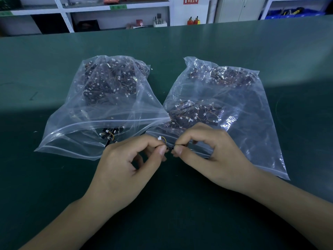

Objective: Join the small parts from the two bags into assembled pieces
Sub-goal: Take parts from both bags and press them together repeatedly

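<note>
Two clear zip bags lie side by side on the green table, the left bag (100, 112) and the right bag (234, 109), both full of small dark parts with thin orange wires and white connectors. In front of their mouths, my left hand (124, 168) and my right hand (212, 156) pinch one small black part (170, 146) between thumbs and forefingers, one hand at each end. A short yellow wire with a white connector (159, 138) sticks up from the part by my left fingertips. Several loose parts (109, 135) lie in the left bag's open mouth.
The green table (54, 186) stretches wide around the bags. Beyond its far edge stand white shelves (115, 8) with boxes, two red extinguishers (193, 20) and blue bins (295, 12).
</note>
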{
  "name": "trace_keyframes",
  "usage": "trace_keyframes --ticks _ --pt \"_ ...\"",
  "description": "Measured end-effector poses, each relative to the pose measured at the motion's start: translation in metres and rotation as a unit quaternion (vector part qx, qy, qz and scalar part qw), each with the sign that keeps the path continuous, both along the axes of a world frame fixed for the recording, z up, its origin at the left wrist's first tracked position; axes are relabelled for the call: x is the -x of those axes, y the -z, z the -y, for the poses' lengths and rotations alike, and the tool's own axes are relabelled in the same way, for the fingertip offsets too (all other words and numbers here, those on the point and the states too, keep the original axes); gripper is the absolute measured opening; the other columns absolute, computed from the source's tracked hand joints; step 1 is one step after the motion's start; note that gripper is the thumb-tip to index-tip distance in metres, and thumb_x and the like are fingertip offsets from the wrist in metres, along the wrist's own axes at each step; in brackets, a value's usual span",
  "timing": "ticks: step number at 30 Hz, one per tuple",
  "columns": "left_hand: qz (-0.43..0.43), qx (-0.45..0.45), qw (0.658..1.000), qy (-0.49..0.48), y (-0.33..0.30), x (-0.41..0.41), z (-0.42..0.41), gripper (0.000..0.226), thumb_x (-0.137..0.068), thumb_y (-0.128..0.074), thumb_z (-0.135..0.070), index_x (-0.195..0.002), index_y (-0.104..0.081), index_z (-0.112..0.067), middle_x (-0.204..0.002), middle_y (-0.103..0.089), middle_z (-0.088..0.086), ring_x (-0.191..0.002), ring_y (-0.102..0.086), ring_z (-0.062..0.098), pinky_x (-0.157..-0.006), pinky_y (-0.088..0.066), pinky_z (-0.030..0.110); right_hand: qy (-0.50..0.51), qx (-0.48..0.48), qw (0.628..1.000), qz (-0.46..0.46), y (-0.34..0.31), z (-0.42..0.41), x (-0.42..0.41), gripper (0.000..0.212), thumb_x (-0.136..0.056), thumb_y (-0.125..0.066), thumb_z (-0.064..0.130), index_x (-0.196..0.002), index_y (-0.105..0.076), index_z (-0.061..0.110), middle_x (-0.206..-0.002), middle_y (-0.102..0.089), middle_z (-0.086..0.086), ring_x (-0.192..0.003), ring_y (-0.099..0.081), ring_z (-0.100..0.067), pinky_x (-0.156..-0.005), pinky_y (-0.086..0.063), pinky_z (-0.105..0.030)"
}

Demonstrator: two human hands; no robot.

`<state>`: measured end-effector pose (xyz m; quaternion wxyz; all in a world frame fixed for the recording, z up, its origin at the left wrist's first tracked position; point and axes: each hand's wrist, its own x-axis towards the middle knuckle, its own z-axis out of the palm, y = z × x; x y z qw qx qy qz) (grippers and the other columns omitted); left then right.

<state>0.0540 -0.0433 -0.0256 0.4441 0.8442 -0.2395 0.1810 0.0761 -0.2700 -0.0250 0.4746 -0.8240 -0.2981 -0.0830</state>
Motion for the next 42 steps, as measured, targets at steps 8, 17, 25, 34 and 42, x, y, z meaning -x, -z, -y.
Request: trace_keyframes --ticks 8,17,25,34,42 --pt "0.002 -0.001 1.0 0.005 0.0 0.0 0.0 0.016 -0.099 -0.065 -0.026 -0.089 -0.075 -0.018 -0.081 -0.072 -0.011 -0.075 -0.071 0.016 -0.06 -0.052 0.031 -0.008 0.006 1.0 0.011 0.0 0.0 0.0 0.009 -0.097 -0.073 0.016 -0.088 -0.077 0.018 -0.085 -0.072 0.012 -0.094 -0.066 -0.016 -0.086 -0.045 -0.019" --pt "0.005 -0.006 1.0 0.006 0.0 0.0 -0.001 0.016 -0.099 -0.065 -0.027 -0.089 -0.076 -0.019 -0.081 -0.072 -0.011 -0.075 -0.071 0.017 -0.06 -0.052 0.031 -0.011 0.01 1.0 0.02 0.0 0.001 0.0 0.01 -0.097 -0.071 0.019 -0.089 -0.076 0.018 -0.085 -0.072 0.012 -0.095 -0.066 -0.015 -0.086 -0.046 -0.019" --pt "0.01 -0.001 1.0 0.001 0.001 0.0 -0.002 0.015 -0.099 -0.066 -0.028 -0.09 -0.076 -0.02 -0.081 -0.072 -0.012 -0.075 -0.071 0.015 -0.06 -0.051 0.031 -0.008 0.012 1.0 0.02 -0.001 0.001 -0.001 0.009 -0.097 -0.073 0.019 -0.089 -0.077 0.017 -0.085 -0.072 0.011 -0.094 -0.066 -0.016 -0.087 -0.047 -0.021" --pt "0.027 -0.025 0.998 -0.044 0.003 -0.003 -0.005 0.018 -0.103 -0.064 -0.032 -0.097 -0.079 -0.025 -0.088 -0.075 -0.019 -0.072 -0.071 0.016 -0.058 -0.05 0.03 0.049 0.196 0.972 0.12 0.0 0.01 -0.01 0.046 -0.089 -0.078 0.032 -0.132 -0.064 0.025 -0.132 -0.061 0.012 -0.12 -0.059 -0.015 -0.105 -0.044 -0.039" --pt "0.054 -0.011 0.998 -0.034 0.006 -0.006 -0.005 0.008 -0.093 -0.083 -0.016 -0.101 -0.085 -0.018 -0.094 -0.078 -0.016 -0.082 -0.075 0.012 -0.062 -0.054 0.028 0.123 0.12 0.973 0.156 -0.001 0.013 -0.015 0.033 -0.09 -0.071 -0.004 -0.113 -0.072 0.019 -0.1 -0.065 0.011 -0.091 -0.059 -0.01 -0.083 -0.054 -0.033"
